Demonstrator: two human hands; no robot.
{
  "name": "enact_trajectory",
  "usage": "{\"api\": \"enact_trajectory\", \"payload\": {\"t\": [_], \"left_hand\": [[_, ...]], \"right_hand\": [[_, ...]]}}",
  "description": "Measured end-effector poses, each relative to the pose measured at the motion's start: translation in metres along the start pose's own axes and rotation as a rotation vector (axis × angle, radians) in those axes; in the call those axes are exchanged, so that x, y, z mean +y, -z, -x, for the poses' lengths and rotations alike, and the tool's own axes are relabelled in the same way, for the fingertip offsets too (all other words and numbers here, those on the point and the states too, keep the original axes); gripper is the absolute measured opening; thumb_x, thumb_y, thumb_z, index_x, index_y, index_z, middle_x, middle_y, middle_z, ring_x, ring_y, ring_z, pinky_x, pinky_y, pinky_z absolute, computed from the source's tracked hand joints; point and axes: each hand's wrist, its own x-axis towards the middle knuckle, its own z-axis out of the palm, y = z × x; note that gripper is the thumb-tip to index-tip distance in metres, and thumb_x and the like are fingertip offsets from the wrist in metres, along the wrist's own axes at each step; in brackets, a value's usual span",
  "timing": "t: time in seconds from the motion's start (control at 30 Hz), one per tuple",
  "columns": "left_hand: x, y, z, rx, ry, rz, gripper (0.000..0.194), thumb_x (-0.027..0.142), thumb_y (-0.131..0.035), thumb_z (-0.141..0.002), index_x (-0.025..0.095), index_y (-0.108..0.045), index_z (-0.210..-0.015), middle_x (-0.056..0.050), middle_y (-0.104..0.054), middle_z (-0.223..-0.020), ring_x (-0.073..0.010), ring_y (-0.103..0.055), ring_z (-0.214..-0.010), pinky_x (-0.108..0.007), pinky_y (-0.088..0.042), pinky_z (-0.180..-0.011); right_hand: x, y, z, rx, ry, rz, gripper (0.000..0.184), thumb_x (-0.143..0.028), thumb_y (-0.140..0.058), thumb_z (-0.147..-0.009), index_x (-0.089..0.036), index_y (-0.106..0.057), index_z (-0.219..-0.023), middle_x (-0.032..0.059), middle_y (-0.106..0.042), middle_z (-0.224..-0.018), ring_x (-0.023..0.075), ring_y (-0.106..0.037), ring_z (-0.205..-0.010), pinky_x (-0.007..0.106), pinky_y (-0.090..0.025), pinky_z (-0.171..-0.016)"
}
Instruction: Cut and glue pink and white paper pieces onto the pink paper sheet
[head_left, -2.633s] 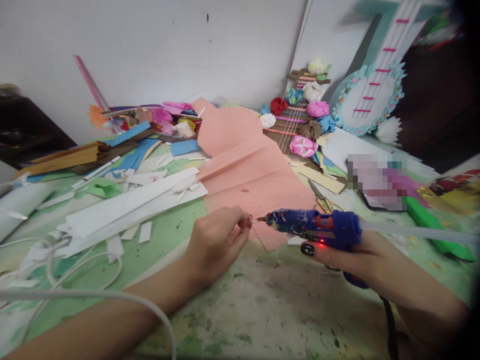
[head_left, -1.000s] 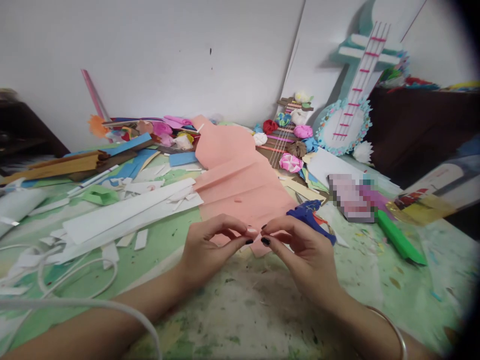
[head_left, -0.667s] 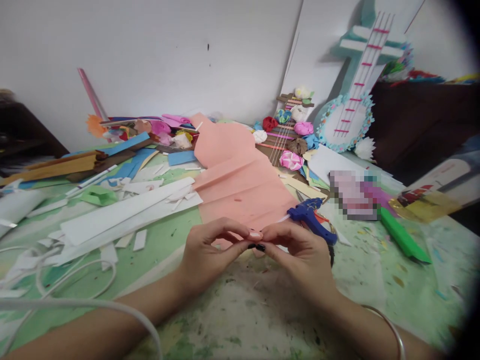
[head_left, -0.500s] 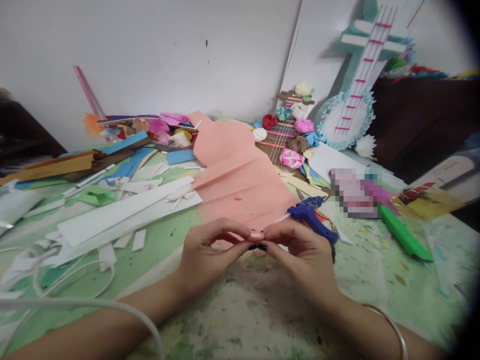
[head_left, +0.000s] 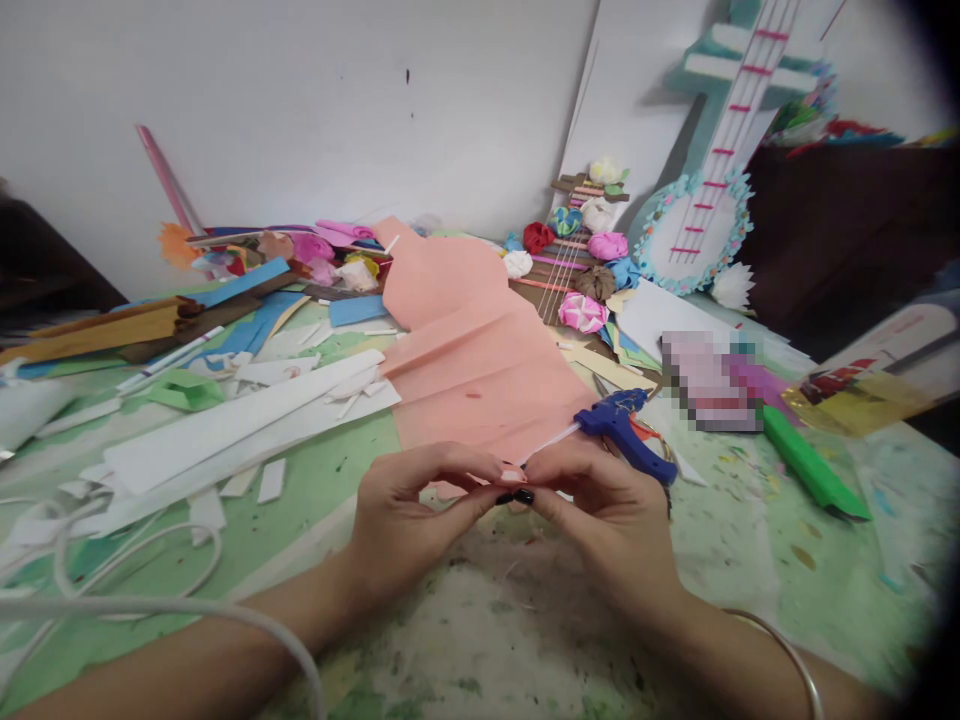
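Note:
Fingertips nearly meeting, my left hand (head_left: 420, 510) and my right hand (head_left: 615, 515) pinch a small pink-and-white piece (head_left: 513, 477), which looks like folded paper. Both hands are closed on it, and the fingers cover most of it. Just beyond them lies a large sheet of salmon-pink paper (head_left: 465, 350), creased and cut to a curved outline. A blue glue gun (head_left: 626, 435) rests right behind my right hand, its white nozzle or stick end pointing left over the pink paper.
White paper strips (head_left: 240, 430) and scraps lie at left, near a looping white cable (head_left: 150, 605). A green cutter-like tool (head_left: 814, 465) lies at right. Paper flowers on a small string instrument model (head_left: 570, 260) and a larger teal one (head_left: 701, 215) stand behind. A clear bottle (head_left: 877, 375) is at far right.
Both hands stay pinched on the small piece, which seems turned slightly between the fingertips. The camera view has shifted a little.

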Motion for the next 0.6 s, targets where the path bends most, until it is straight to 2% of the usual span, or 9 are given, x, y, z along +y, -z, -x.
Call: {"api": "enact_trajectory", "payload": {"t": [0.6], "left_hand": [[-0.0010,0.0017,0.0026,-0.019,-0.097,-0.011,0.026,-0.001,-0.069,-0.073,0.021,-0.070,-0.087,-0.001,-0.075,-0.083,-0.0167,-0.070,-0.078,-0.031,-0.060,-0.072]], "right_hand": [[-0.0005,-0.0006,0.0012,-0.024,0.027,-0.033,0.016,-0.006,-0.066,-0.076,-0.022,-0.069,-0.077,-0.0004,-0.067,-0.076,0.0122,-0.062,-0.072,0.023,-0.053,-0.064]]}}
